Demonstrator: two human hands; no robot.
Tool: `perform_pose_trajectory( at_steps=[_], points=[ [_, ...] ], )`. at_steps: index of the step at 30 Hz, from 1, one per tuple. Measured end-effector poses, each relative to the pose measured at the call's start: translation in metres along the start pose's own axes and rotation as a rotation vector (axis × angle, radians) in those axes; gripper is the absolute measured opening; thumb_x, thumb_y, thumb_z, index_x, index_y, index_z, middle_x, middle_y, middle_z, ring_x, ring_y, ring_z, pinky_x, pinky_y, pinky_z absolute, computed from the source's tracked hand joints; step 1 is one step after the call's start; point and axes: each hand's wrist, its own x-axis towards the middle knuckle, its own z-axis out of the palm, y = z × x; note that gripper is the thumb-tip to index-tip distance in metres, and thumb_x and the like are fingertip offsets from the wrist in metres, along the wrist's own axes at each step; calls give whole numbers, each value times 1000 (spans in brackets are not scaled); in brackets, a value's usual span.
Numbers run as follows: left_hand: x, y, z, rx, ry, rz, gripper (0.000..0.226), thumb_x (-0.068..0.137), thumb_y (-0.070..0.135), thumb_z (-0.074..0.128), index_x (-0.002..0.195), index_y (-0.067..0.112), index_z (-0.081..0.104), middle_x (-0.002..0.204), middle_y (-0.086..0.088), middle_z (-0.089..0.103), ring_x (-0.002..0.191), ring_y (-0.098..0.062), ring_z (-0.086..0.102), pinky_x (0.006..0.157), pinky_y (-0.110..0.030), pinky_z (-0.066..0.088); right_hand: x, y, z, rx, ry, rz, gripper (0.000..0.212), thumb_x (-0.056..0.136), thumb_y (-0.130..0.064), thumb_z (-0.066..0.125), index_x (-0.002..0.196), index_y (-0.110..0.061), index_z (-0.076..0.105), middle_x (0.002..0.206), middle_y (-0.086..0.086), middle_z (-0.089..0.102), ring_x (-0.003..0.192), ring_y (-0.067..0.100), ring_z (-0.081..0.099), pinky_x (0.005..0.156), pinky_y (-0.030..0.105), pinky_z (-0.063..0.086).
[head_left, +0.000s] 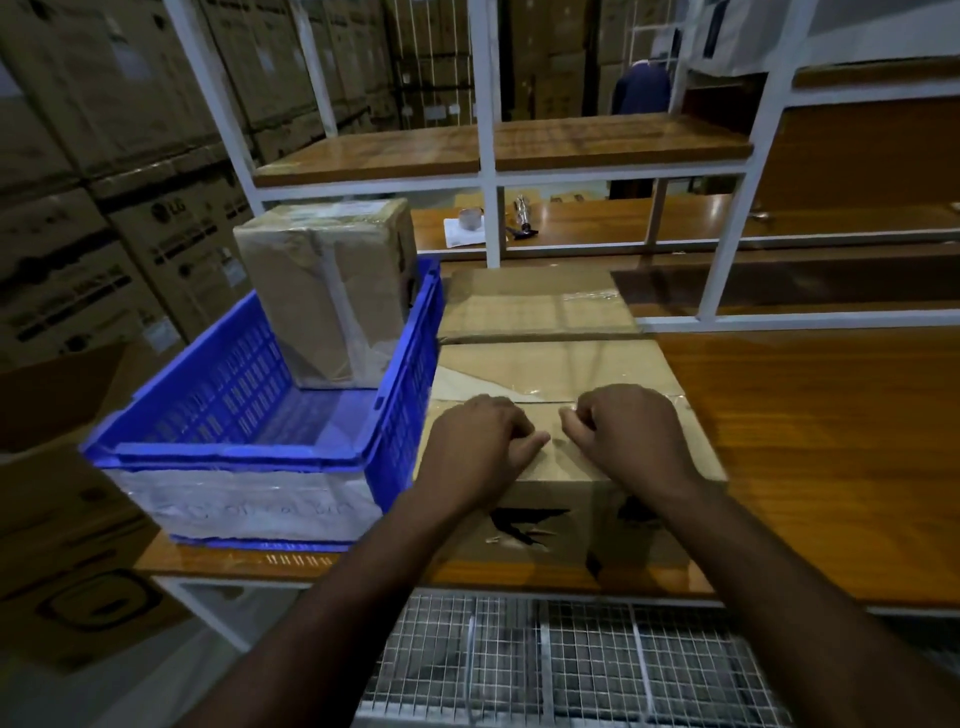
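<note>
Blue slotted plastic crate at left, taped brown carton standing inside. Just right of it: flat brown cardboard box on glossy wooden table. Left hand on box top, fingers curled, grip unclear. Right hand fingertips pinch clear tape. The tape seam runs left-right, just beyond both sets of knuckles.

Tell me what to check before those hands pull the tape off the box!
1. Left hand and right hand both on top of the box: ok.
2. Box sits flat on the table: ok.
3. Tape end caught by the right fingers: cannot tell.
4. Blue crate apart from the box: cannot tell, they sit very close.
5. Bare table to the box's right: ok.
</note>
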Motion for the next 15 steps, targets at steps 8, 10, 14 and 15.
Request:
perform_pose_trajectory(
  at_steps=[8, 10, 14, 15],
  points=[
    [14, -17, 11, -42, -98, -70, 67, 97, 56, 51, 153, 22, 37, 160, 3, 34, 148, -13, 25, 120, -39, 25, 12, 7, 16, 32, -31, -60, 46, 94, -42, 58, 135, -22, 55, 135, -2, 57, 125, 14, 48, 106, 33, 37],
    [17, -20, 13, 36, -200, -75, 70, 101, 58, 39, 158, 20, 28, 166, 2, 24, 153, -11, 15, 126, -41, 12, 16, 10, 20, 32, -110, -59, 52, 99, -45, 48, 143, -19, 49, 147, 0, 50, 136, 15, 42, 114, 32, 28],
    [21, -23, 17, 73, -256, -89, 69, 102, 60, 31, 158, 20, 28, 166, 3, 24, 153, -9, 16, 126, -40, 9, 22, 13, 24, -30, -174, -90, 52, 100, -47, 42, 141, -17, 52, 149, 1, 49, 136, 16, 43, 113, 31, 29],
    [22, -24, 17, 62, -243, -92, 68, 102, 60, 33, 157, 21, 31, 165, 4, 28, 152, -9, 20, 126, -39, 12, 23, 14, 23, -31, -186, -94, 50, 100, -47, 43, 139, -18, 54, 147, 1, 51, 134, 15, 45, 111, 31, 32]
  ],
)
